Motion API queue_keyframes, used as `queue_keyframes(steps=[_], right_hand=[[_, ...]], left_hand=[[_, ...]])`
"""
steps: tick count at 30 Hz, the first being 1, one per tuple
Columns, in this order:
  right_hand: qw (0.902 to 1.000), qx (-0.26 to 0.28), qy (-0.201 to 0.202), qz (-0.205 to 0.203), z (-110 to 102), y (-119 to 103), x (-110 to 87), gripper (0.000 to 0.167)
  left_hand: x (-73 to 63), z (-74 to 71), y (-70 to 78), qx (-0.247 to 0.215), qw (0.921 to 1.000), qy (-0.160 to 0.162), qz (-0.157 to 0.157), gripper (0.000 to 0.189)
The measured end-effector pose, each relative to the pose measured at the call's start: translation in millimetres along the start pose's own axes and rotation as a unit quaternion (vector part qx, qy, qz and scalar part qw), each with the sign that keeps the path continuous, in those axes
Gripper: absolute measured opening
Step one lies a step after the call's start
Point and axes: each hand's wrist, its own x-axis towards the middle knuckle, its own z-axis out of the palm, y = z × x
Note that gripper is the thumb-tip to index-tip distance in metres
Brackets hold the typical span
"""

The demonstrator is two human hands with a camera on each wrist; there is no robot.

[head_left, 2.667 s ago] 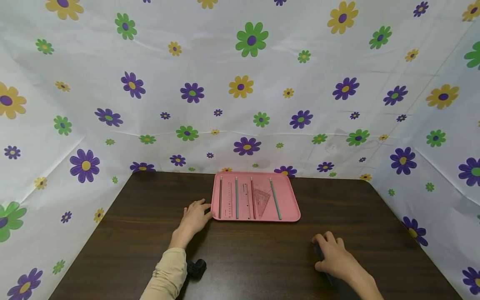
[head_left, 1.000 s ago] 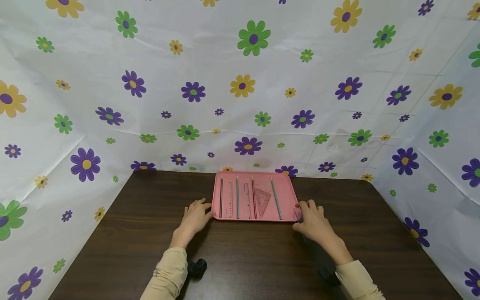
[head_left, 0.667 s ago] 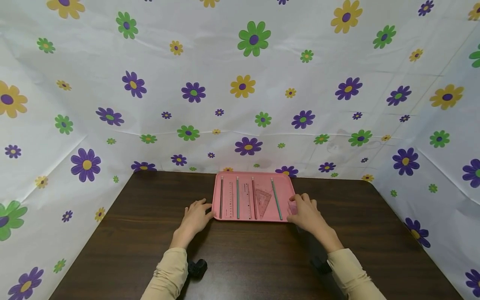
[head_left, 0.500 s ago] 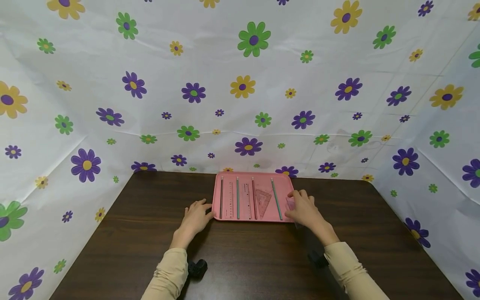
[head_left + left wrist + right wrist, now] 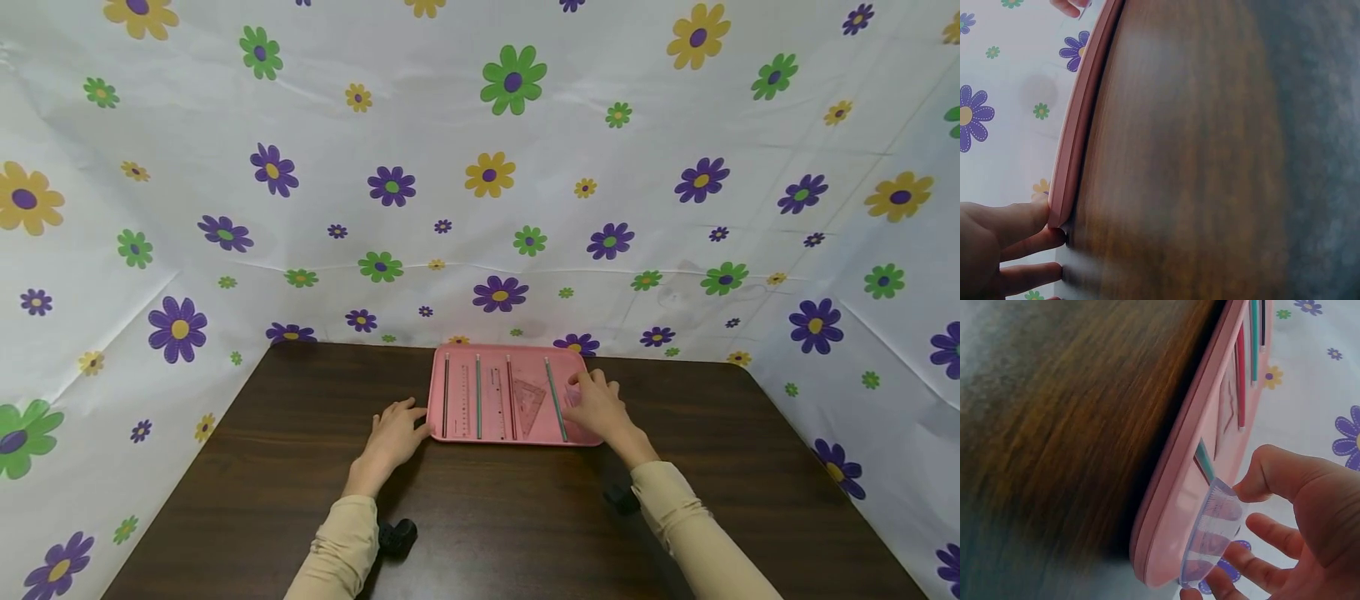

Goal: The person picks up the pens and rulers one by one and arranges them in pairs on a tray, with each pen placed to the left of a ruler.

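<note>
A pink tray [image 5: 487, 442] lies at the back of the table. My left hand [image 5: 393, 433] touches its near left corner with extended thumb and fingers; the left wrist view shows the thumb on the rim [image 5: 1072, 137]. At the tray's right side my right hand [image 5: 602, 408] pinches a clear semicircular protractor [image 5: 1213, 528] between thumb and fingertips, tilted over the tray surface. On the tray lie a dark pencil [image 5: 446, 396], a green pencil [image 5: 478, 396], a red pencil [image 5: 512, 396], a slanted green pencil [image 5: 556, 400], clear rulers [image 5: 498, 404] and a set square [image 5: 528, 404].
The dark wooden table [image 5: 495, 517] extends in front of the tray and to both sides. A white cloth [image 5: 435, 125] with printed flowers hangs behind and at the sides. A black wrist device [image 5: 397, 537] shows beside the left sleeve [image 5: 333, 537].
My right hand has come from the table at the right, brought the protractor over the tray's right part and shifted slightly left. The left hand stays at the tray's corner.
</note>
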Motion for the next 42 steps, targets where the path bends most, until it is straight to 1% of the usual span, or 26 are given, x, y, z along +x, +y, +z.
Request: queue_keyframes(steps=[8, 13, 19, 22, 25, 34, 37, 42], right_hand=[[0.9999, -0.005, -0.004, 0.014, 7.7, -1.4, 12.6, 0.057], [0.9997, -0.022, 0.005, 0.012, 11.9, -2.3, 16.0, 0.055], [0.9980, -0.063, 0.010, 0.001, 16.0, -0.7, 16.0, 0.045], [0.9975, -0.070, 0.006, -0.005, 17.2, 0.2, 15.6, 0.040], [0.9979, -0.065, 0.003, -0.009, 17.9, 0.8, 15.1, 0.038], [0.9982, -0.056, 0.009, -0.021, 22.8, 3.7, 14.2, 0.039], [0.9985, -0.042, 0.023, -0.026, 22.6, 4.1, 12.1, 0.037], [0.9970, -0.014, 0.063, -0.042, 20.7, 6.3, 9.0, 0.034]], left_hand=[[-1.1, 0.8, 0.3, 0.003, 1.0000, -0.008, -0.001, 0.041], [-1.1, 0.4, 1.0, 0.002, 1.0000, -0.007, 0.002, 0.041], [-0.6, -0.3, 2.4, 0.000, 1.0000, -0.008, 0.003, 0.041], [0.5, 0.2, 2.4, -0.002, 1.0000, -0.007, 0.002, 0.042], [0.9, 0.8, 2.1, -0.001, 1.0000, -0.007, 0.000, 0.042], [-0.9, 0.2, 1.9, -0.002, 1.0000, -0.006, -0.002, 0.042], [-1.2, -0.1, 1.7, -0.002, 1.0000, -0.006, -0.002, 0.042], [-0.8, -0.1, 0.8, 0.000, 1.0000, -0.003, -0.001, 0.042]])
